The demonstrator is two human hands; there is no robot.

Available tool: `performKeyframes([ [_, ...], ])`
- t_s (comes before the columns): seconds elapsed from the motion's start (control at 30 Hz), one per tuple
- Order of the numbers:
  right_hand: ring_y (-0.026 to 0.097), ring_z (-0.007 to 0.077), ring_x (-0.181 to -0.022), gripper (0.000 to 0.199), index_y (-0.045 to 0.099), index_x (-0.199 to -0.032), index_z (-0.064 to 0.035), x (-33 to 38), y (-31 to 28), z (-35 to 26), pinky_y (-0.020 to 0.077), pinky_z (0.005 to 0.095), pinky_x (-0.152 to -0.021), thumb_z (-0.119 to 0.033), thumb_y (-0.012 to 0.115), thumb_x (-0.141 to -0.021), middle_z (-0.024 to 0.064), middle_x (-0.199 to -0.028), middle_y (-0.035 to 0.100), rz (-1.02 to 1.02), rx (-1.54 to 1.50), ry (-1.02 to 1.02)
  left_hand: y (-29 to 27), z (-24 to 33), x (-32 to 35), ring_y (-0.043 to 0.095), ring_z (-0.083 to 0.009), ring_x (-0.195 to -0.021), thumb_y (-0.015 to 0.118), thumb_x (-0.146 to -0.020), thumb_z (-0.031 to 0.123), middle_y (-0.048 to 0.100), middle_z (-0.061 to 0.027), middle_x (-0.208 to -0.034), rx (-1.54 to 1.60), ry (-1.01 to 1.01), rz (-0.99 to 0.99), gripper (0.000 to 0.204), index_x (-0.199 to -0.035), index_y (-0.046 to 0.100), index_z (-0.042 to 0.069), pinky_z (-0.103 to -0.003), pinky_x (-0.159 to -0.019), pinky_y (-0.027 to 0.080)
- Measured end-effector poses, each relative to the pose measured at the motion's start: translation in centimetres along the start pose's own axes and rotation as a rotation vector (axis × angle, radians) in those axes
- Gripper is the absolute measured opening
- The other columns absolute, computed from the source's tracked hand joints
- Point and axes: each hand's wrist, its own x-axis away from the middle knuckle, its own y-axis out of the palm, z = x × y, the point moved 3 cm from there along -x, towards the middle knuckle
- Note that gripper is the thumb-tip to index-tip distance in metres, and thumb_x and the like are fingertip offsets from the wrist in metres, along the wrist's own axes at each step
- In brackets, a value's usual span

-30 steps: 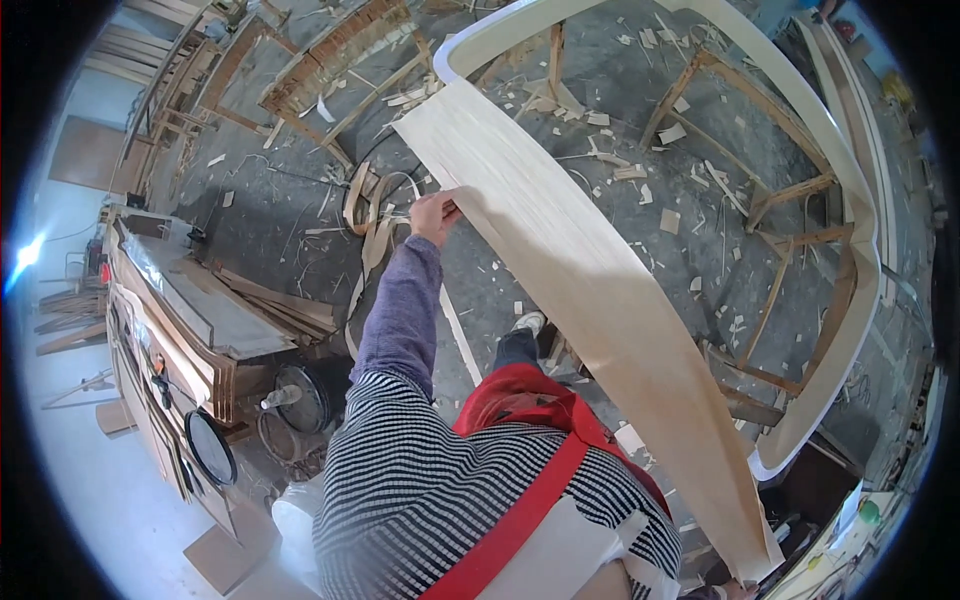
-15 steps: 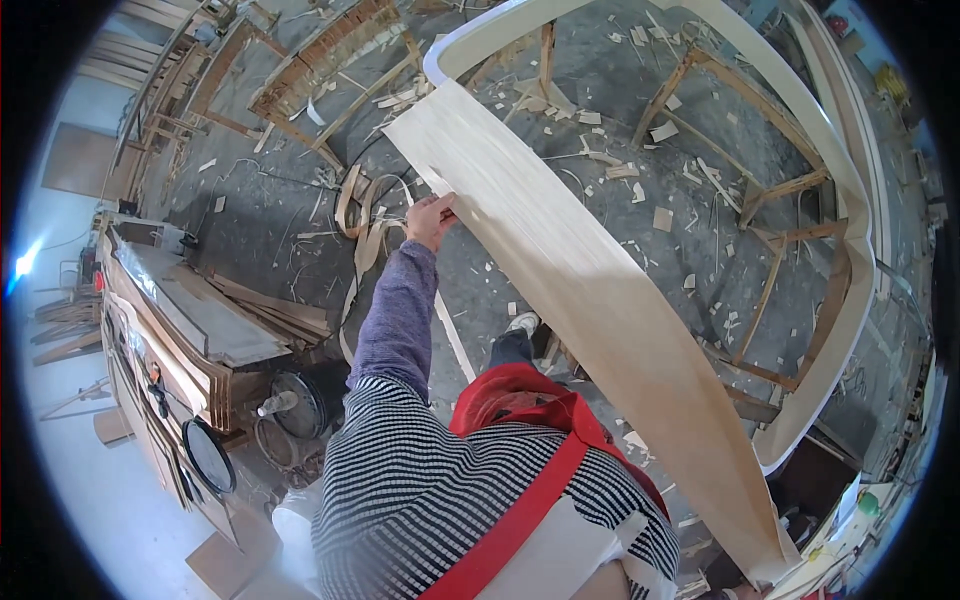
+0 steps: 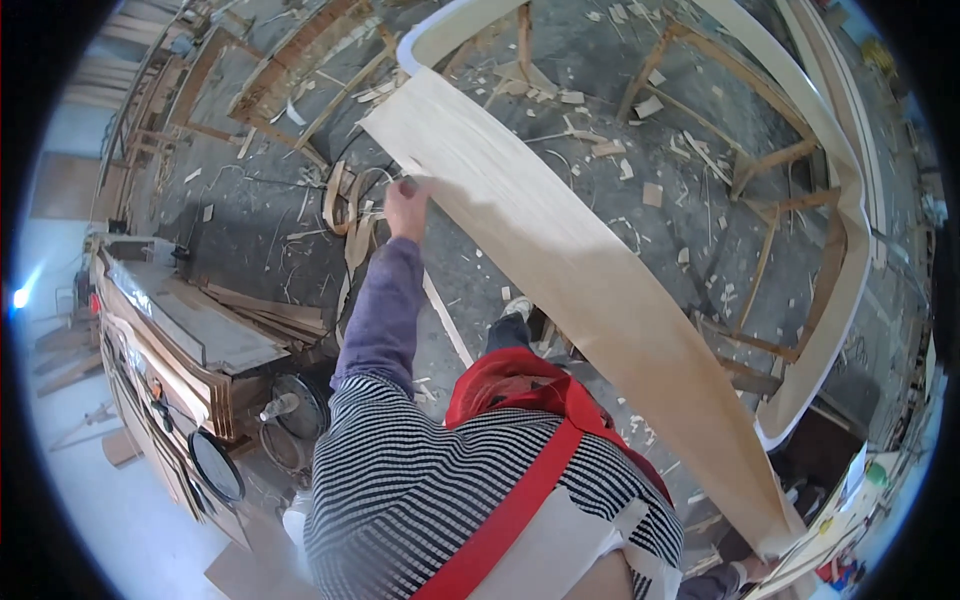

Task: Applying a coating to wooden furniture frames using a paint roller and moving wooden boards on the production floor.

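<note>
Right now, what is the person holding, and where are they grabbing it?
A long, pale, thin wooden sheet. The left hand grips its left edge near the far end; the right hand, barely visible, seems to hold the near end.

One veneer sheet, two hands

One long pale veneer sheet (image 3: 560,260); left hand (image 3: 405,208) grips its far end, right hand (image 3: 752,570) its near end; one curved frame (image 3: 840,250) beyond.
</note>
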Motion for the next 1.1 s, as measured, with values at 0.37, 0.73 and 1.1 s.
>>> performKeyframes([
  [0.37, 0.048, 0.0390, -0.128, 0.055, 0.048, -0.140, -0.0037, 4.3, 3.2, -2.5, 0.0378, 0.0575, -0.107, -0.035, 0.048, -0.095, 0.0200, -0.141, 0.049, 0.337, -0.555, 0.352, 6.7, 5.3, 18.5, 0.018, -0.0416, -0.145, 0.064, -0.090, 0.034, 0.024, -0.0262, -0.155, -0.659, 0.697, -0.273, 0.071, -0.149, 0.033, 0.009, -0.053, -0.115, 0.021],
  [0.73, 0.050, 0.0312, -0.127, 0.053, 0.051, -0.137, -0.0039, 3.7, 6.8, 4.3, 0.0365, 0.0473, -0.108, -0.039, 0.048, -0.097, 0.0144, -0.137, 0.054, 0.213, -0.914, 0.518, 7.9, 1.2, 23.8, 0.061, -0.0238, -0.100, 0.073, -0.086, 0.023, 0.059, -0.0172, -0.116, 0.092, -0.154, -0.231, 0.042, -0.116, 0.056, -0.001, -0.039, -0.082, 0.051],
  [1.1, 0.055, 0.0329, -0.121, 0.050, 0.055, -0.130, -0.0002, 1.5, 8.6, 11.9, 0.0419, 0.0520, -0.103, -0.036, 0.048, -0.095, 0.0173, -0.130, 0.058, -0.104, -1.113, 0.410, 13.0, 3.0, 33.6, 0.068, -0.0186, -0.073, 0.066, -0.092, 0.017, 0.068, -0.0089, -0.083, 0.595, -0.503, -0.623, 0.018, -0.096, 0.064, -0.001, -0.030, -0.066, 0.057],
])
